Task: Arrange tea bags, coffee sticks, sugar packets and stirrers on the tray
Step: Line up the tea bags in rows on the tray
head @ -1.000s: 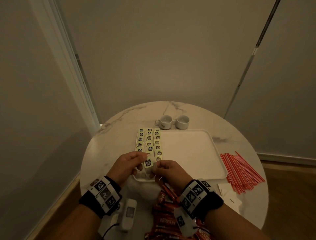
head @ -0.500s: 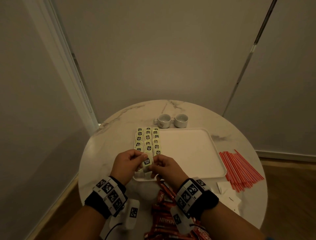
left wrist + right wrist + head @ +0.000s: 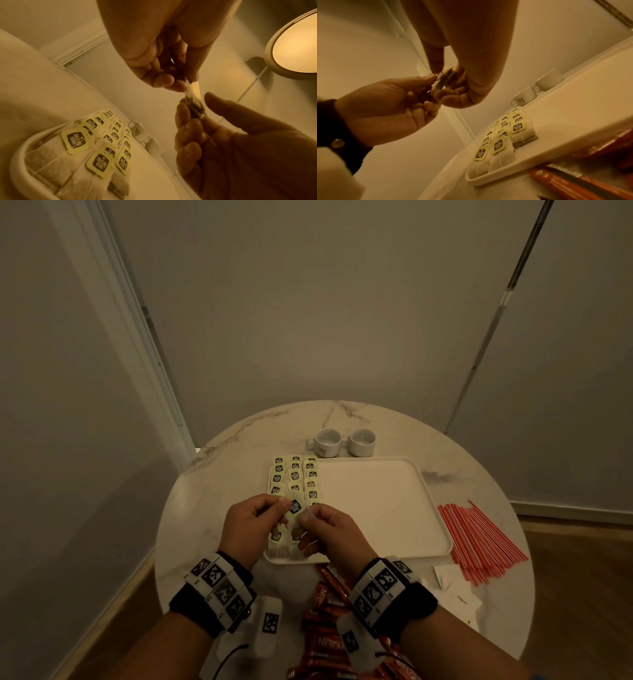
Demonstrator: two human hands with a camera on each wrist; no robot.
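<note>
Both hands hold one tea bag (image 3: pixel 294 507) with a yellow-and-black tag just above the near left part of the white tray (image 3: pixel 376 508). My left hand (image 3: pixel 279 505) pinches its left edge and my right hand (image 3: pixel 305 517) pinches its right edge. The left wrist view shows the tea bag (image 3: pixel 193 100) between the two hands. The right wrist view shows the same tea bag (image 3: pixel 444 78) pinched. Three rows of tea bags (image 3: pixel 295 477) fill the tray's left side. Red coffee sticks (image 3: pixel 325 628) lie near me, red stirrers (image 3: pixel 479 539) on the right, and white sugar packets (image 3: pixel 452 587) beside them.
Two white cups (image 3: pixel 344 441) stand behind the tray on the round marble table (image 3: pixel 212 491). The tray's right two thirds are bare. A small white device with a cable (image 3: pixel 263 631) lies at the table's near edge. Walls close in behind and to the left.
Both hands keep their hold on the tea bag. It has risen a little over the tray's near end and its tag now faces up more plainly.
</note>
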